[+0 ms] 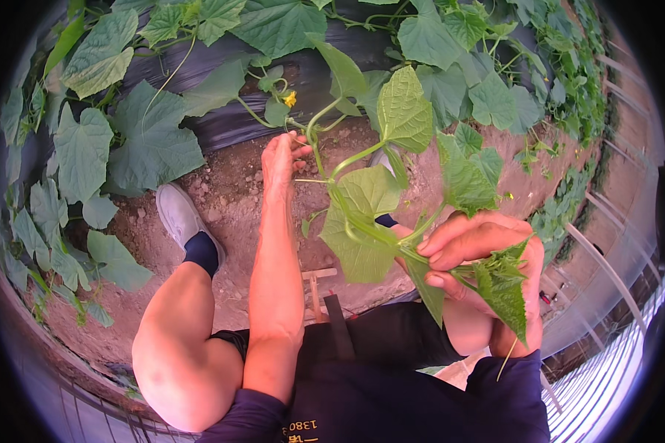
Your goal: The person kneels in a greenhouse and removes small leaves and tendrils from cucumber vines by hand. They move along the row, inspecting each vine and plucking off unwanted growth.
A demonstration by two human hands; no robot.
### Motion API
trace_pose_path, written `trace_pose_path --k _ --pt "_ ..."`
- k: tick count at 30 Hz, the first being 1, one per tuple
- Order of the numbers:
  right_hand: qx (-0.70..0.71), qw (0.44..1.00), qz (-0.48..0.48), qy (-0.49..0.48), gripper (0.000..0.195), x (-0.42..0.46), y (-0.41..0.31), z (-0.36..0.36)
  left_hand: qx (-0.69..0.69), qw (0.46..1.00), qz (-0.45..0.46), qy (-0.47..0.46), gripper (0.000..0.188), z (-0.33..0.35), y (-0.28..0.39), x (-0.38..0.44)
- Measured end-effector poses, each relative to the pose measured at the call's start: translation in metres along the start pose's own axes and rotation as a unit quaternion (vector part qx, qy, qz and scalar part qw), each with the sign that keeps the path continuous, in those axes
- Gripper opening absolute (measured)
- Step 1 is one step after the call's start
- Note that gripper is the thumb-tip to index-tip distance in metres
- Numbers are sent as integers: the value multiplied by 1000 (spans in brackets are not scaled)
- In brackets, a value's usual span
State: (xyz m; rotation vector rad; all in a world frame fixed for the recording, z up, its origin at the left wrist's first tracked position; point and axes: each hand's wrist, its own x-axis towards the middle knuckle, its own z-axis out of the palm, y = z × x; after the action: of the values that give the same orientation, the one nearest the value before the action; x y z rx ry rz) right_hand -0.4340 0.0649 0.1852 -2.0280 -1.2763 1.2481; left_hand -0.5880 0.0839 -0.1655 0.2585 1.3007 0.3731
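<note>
My right hand [482,249] pinches a cucumber vine [374,230] close to its growing tip, between thumb and fingers. Young leaves of the tip [501,282] stick out past the palm. From there the stem runs up and left, bearing broad green leaves [404,111]. My left hand [281,158] is at the lower stem, its fingertips against or just beside a node [295,124]. Whether those fingers grip the stem is hidden. A small yellow flower [290,99] sits just above them.
More cucumber plants [155,133] grow through black plastic mulch film [221,130] ahead and at left. Bare soil [233,194] lies around my shoe [183,213]. Curved greenhouse pipes [607,266] and clear film stand at right. Part of a wooden seat or frame [316,288] shows between my legs.
</note>
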Motion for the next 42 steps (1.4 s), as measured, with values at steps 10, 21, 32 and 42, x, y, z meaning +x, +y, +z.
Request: trace_pose_path --k 10,21,32,42 --pt "-14 996 -74 -48 14 -1 10 -3 -218 956 -158 -114 23 11 -8 25" --pt "-47 996 -64 -47 18 -2 4 -6 -306 929 -182 -102 14 18 -15 29" --pt "-41 995 -81 -53 16 -1 8 -4 -485 841 -168 -169 6 29 -28 28" --pt "-18 996 -66 -60 14 -2 10 -9 -245 961 -42 -118 33 30 -13 13"
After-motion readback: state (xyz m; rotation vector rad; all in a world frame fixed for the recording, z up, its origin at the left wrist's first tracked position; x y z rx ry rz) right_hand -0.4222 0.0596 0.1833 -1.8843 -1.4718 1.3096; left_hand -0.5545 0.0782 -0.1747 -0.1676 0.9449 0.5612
